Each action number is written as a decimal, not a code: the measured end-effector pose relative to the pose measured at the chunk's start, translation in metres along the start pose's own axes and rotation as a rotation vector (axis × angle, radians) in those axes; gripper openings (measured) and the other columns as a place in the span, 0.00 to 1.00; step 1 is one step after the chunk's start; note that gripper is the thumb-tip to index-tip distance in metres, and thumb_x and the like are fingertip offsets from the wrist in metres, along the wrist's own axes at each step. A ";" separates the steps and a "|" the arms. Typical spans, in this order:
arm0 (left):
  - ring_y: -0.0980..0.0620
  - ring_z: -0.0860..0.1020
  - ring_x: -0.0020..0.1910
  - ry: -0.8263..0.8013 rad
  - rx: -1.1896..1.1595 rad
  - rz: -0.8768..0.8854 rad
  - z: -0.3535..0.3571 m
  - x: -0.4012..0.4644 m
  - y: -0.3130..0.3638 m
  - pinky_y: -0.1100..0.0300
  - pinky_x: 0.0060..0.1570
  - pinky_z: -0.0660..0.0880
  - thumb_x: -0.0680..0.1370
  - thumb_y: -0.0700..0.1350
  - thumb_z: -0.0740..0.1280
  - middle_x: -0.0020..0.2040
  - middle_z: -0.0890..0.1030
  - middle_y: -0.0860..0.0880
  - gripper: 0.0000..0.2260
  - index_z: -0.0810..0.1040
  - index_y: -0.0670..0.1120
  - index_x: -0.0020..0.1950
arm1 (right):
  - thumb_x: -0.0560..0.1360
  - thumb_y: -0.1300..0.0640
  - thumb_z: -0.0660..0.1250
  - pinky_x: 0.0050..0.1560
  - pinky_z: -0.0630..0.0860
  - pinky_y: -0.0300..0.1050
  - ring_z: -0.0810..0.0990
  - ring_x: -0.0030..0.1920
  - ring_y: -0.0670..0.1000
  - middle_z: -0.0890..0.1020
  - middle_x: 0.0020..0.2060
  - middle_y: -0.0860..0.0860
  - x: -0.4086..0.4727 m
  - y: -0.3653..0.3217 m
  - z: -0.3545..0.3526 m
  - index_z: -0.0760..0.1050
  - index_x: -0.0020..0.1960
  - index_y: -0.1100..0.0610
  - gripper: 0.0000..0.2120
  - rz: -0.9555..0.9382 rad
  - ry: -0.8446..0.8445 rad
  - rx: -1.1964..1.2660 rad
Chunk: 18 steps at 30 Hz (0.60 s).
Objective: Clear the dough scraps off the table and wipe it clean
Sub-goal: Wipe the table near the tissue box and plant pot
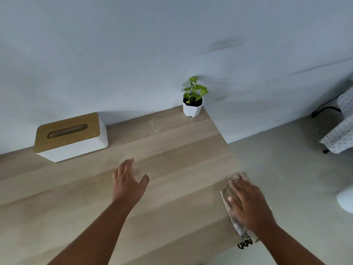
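A tissue box (70,136) with a wooden lid is seen well to the left of and beyond the left hand (128,181), close to the wall. The left hand is held flat with fingers straight and thumb spread; whether it touches the table (57,197) or hovers just above cannot be told, and nothing is held in it. Beyond it and to its right, a pale floury smear (155,127) with tiny specks is left on the wood, just short of the potted plant (193,100) at the far corner. The pot is judged light and easily tipped, so it stands in the way of any wipe along that edge. At the right edge of the table, the cloth (232,207) is pressed down under the right hand (248,201), fingers laid straight over it rather than curled round it. The cloth is judged soft, thin and limp; it would bunch if pushed from one end, so it is best held under a flat palm at its middle. No lumps of dough can be made out; only the smear is visible
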<state>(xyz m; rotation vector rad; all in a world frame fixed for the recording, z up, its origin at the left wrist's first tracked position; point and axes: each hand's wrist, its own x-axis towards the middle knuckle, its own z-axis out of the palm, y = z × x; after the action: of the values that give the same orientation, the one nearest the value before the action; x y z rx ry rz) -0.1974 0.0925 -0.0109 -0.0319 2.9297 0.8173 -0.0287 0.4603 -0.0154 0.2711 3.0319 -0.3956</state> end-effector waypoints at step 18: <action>0.43 0.56 0.80 0.025 0.206 -0.064 0.000 0.014 -0.077 0.41 0.81 0.50 0.78 0.65 0.67 0.80 0.64 0.47 0.34 0.68 0.48 0.78 | 0.83 0.42 0.54 0.76 0.59 0.69 0.54 0.82 0.62 0.59 0.82 0.57 0.060 -0.023 0.052 0.62 0.81 0.57 0.32 -0.421 -0.077 -0.230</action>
<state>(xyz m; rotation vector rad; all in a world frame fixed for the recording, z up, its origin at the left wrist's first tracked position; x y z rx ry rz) -0.2082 0.0266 -0.0522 -0.1202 3.0024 0.5071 -0.0890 0.4343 -0.0649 -0.3913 3.0034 -0.0706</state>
